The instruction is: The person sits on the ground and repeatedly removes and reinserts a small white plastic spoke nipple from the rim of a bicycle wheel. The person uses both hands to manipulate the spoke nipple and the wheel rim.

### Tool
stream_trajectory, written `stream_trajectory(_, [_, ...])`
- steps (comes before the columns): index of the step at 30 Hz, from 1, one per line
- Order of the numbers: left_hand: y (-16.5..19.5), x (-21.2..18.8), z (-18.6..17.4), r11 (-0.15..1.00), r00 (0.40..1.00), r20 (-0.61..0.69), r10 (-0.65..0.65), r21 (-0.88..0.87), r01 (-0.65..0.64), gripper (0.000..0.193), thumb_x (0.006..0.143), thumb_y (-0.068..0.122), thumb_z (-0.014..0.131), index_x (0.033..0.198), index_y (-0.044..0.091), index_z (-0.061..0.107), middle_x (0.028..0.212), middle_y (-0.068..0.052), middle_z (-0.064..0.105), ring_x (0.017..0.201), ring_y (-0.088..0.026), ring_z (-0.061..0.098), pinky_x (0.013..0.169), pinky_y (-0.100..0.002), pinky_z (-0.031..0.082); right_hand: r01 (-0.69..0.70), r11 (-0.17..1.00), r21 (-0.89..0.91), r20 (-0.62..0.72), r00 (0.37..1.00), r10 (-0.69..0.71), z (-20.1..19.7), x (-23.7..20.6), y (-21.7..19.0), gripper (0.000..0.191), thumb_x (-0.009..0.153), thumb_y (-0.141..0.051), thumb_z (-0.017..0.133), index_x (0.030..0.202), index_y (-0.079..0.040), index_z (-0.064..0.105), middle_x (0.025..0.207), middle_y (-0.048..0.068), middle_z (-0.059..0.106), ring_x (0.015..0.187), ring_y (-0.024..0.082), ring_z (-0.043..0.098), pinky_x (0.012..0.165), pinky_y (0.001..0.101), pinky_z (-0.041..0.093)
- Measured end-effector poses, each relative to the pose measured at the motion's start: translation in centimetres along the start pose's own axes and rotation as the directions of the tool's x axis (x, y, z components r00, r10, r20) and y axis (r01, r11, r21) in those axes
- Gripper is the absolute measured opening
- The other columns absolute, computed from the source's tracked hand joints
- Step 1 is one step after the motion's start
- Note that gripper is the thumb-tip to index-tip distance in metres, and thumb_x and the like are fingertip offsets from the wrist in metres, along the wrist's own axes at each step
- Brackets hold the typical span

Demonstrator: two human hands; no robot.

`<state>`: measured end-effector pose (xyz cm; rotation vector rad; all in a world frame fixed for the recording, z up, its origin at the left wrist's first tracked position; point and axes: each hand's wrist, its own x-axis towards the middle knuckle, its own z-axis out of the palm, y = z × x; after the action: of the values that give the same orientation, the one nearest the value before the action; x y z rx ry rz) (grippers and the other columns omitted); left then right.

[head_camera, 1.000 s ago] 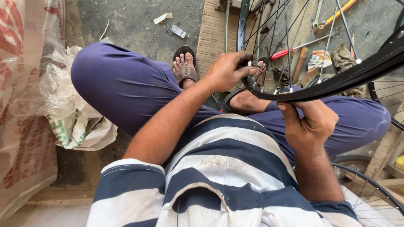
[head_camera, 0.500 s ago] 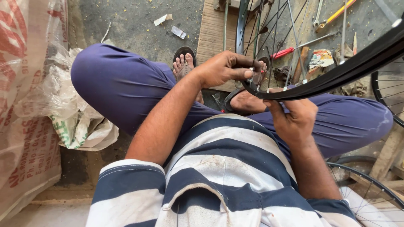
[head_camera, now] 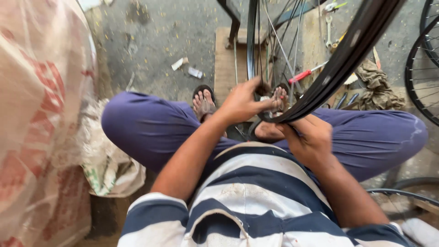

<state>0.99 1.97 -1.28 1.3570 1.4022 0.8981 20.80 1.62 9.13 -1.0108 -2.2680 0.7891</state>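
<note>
- A person is sitting on the ground with legs crossed, wearing blue trousers [head_camera: 151, 132] and a striped blue and white shirt [head_camera: 256, 196].
- The person is holding a black bicycle wheel rim [head_camera: 340, 61] that is standing up in front of the knees, tilting up and to the right.
- The bottom of the rim is sitting right at the hands, just over the crossed feet.
- The left hand [head_camera: 242, 103] is reaching to the bottom of the rim, with its fingers curling around the edge there and gripping it.
- The right hand [head_camera: 308, 137] is closing around the rim from below, just beside the left hand, with the thumb pressing on the black edge.
- Thin metal spokes [head_camera: 279, 41] are running up from the hands inside the rim.
- The feet are wearing sandals [head_camera: 203, 103], and the toes are showing near the left hand.
- A small wooden board [head_camera: 226, 64] is lying on the floor behind the feet.
- A tool with a red handle [head_camera: 302, 75] is lying on the floor past the rim, and a silver wrench [head_camera: 328, 29] is lying farther back.
- A brown rag [head_camera: 375, 84] is lying crumpled to the right of the rim.
- Another wheel [head_camera: 423, 68] is standing at the far right edge.
- A big sack with red print [head_camera: 41, 119] is filling the left side, and a smaller white bag [head_camera: 107, 167] is leaning against the person's left leg.
- Small bits of paper [head_camera: 185, 66] are lying on the grey floor.
</note>
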Motion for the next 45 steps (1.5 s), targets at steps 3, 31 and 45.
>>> stream_trajectory(3, [-0.2, -0.5, -1.1, 0.379, 0.884, 0.422, 0.203, -0.866, 0.326, 0.057, 0.083, 0.028, 0.088, 0.13, 0.009, 0.061, 0.124, -0.005, 0.07, 0.111, -0.016, 0.067, 0.091, -0.03, 0.055, -0.006, 0.999, 0.034, -0.032, 0.999, 0.007, -2.5, 0.8, -1.5, 0.014, 0.095, 0.001, 0.074, 0.108, -0.002, 0.072, 0.095, 0.012, 0.072, 0.079, 0.023, 0.072, 0.07, 0.0314, 0.054])
stream_trajectory(31, [10.1, -4.7, -0.7, 0.798, 0.77, -0.25, 0.587, 0.342, -0.496, 0.037, 0.101, 0.023, 0.081, 0.126, 0.005, 0.062, 0.105, -0.009, 0.069, 0.092, -0.024, 0.067, 0.078, -0.036, 0.05, -0.291, 0.615, 0.732, 0.011, 0.909, 0.416, 11.4, 0.2, 21.9, 0.043, 0.105, -0.012, 0.075, 0.142, -0.003, 0.055, 0.125, 0.005, 0.066, 0.114, 0.012, 0.061, 0.101, 0.0265, 0.05])
stream_trajectory(45, [-0.2, -6.2, 2.9, 0.746, 0.895, -0.114, 0.432, 0.603, -0.283, 0.03, 0.09, 0.013, 0.078, 0.115, 0.003, 0.067, 0.106, -0.009, 0.07, 0.095, -0.025, 0.068, 0.083, -0.039, 0.052, -0.335, 0.63, 0.701, -0.025, 0.87, 0.492, 9.5, -0.3, 22.3, 0.043, 0.103, -0.009, 0.077, 0.14, -0.001, 0.056, 0.128, 0.01, 0.07, 0.117, 0.016, 0.065, 0.106, 0.0304, 0.053])
